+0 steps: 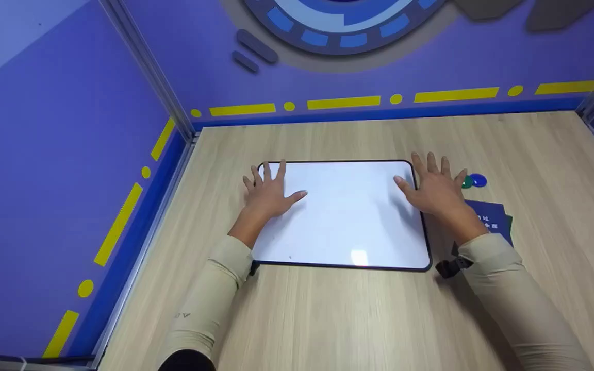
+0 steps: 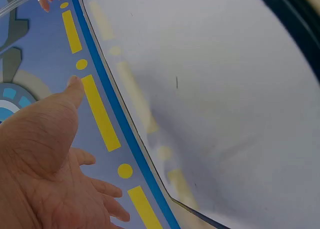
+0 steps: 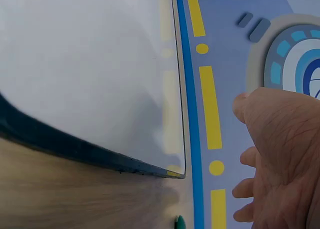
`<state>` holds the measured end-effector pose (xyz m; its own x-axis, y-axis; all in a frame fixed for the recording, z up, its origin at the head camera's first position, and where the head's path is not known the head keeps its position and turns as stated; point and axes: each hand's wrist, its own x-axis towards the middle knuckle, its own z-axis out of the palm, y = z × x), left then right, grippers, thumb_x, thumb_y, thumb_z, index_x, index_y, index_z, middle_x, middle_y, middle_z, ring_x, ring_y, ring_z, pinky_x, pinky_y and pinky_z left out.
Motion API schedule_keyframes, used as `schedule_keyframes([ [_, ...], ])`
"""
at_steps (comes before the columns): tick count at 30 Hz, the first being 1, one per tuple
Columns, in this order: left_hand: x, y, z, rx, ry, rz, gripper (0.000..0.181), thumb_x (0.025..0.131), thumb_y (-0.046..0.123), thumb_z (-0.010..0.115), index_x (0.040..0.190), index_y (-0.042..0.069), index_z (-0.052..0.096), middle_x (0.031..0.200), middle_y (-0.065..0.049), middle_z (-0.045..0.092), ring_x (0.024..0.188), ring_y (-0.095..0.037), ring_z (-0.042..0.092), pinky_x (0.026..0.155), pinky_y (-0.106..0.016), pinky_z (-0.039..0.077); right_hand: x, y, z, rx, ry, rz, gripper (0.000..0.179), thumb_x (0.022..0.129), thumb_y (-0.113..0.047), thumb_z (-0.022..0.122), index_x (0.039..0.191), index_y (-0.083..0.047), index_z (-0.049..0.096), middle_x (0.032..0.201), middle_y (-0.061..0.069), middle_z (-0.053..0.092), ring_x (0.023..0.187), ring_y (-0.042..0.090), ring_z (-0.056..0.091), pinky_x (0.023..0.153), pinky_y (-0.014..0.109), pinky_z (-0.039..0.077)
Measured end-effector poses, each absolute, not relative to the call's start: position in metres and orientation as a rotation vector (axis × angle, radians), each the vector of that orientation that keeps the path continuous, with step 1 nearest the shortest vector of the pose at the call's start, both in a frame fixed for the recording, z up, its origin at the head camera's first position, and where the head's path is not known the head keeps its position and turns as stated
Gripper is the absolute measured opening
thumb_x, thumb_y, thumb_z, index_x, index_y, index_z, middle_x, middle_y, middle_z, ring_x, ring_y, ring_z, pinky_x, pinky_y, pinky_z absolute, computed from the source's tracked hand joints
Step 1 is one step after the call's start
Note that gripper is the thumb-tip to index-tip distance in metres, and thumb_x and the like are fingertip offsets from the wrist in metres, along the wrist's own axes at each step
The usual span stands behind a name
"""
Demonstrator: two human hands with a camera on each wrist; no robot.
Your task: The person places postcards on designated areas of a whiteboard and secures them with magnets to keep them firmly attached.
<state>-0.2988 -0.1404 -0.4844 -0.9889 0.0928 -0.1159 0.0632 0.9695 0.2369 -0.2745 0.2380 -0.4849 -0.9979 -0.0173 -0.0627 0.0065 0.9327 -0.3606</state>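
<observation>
A whiteboard (image 1: pixel 338 216) with a thin black frame and rounded corners lies flat on the wooden table. Over its left edge hovers my left hand (image 1: pixel 268 197), fingers spread and pointing away from me. My right hand (image 1: pixel 436 191) is at the opposite edge, thumb over the white surface and the other fingers beyond the frame. Shadows of both hands fall on the board. In the left wrist view the left palm (image 2: pixel 45 174) shows bare, holding nothing. The right wrist view likewise has the right palm (image 3: pixel 285 154) raised above the board's surface (image 3: pixel 85 64), fingers extended.
Right of the board, partly behind my right hand and forearm, lie dark blue cards or booklets (image 1: pixel 493 214) with white print. A blue disc (image 1: pixel 478 180) and a green disc (image 1: pixel 467 182) sit just beyond them. Blue-purple panels (image 1: pixel 328 82) with yellow markings wall the table's back and sides.
</observation>
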Motion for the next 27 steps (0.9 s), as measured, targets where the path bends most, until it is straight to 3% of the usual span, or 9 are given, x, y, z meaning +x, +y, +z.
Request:
schedule_keyframes([
  [6,-0.296,-0.149,-0.487,0.042,2.958,0.381,0.104,0.099,0.071,0.058,0.174,0.021,0.007,0.179,-0.026,0.011,0.166,-0.053,0.008,0.134,-0.070,0.009,-0.275,0.239,-0.487,-0.010,3.035,-0.581,0.092,0.106,-0.069,0.043,0.173,-0.016,0.008,0.177,0.031,0.005,0.162,0.060,-0.003,0.121,0.085,-0.008],
  [14,-0.290,-0.157,-0.495,-0.046,2.909,0.435,0.108,0.101,0.066,0.060,0.172,0.003,0.010,0.175,-0.032,0.020,0.164,-0.050,0.024,0.133,-0.063,0.025,-0.270,0.256,-0.489,0.016,3.026,-0.626,0.094,0.106,-0.072,0.038,0.173,-0.013,0.008,0.175,0.035,0.006,0.160,0.064,-0.002,0.121,0.085,-0.009],
  [20,-0.296,-0.159,-0.495,-0.145,2.907,0.463,0.106,0.100,0.061,0.066,0.169,-0.001,0.018,0.170,-0.029,0.034,0.155,-0.046,0.040,0.125,-0.062,0.038,-0.267,0.268,-0.488,-0.009,3.025,-0.627,0.095,0.106,-0.073,0.037,0.173,-0.011,0.009,0.175,0.036,0.006,0.160,0.065,0.000,0.120,0.086,-0.010],
  [27,-0.298,-0.162,-0.495,-0.218,2.923,0.391,0.101,0.094,0.061,0.075,0.161,-0.004,0.037,0.157,-0.028,0.046,0.142,-0.042,0.050,0.111,-0.057,0.053,-0.257,0.284,-0.490,-0.027,3.011,-0.612,0.094,0.107,-0.071,0.034,0.172,-0.008,0.009,0.173,0.038,0.007,0.158,0.068,0.001,0.119,0.087,-0.010],
])
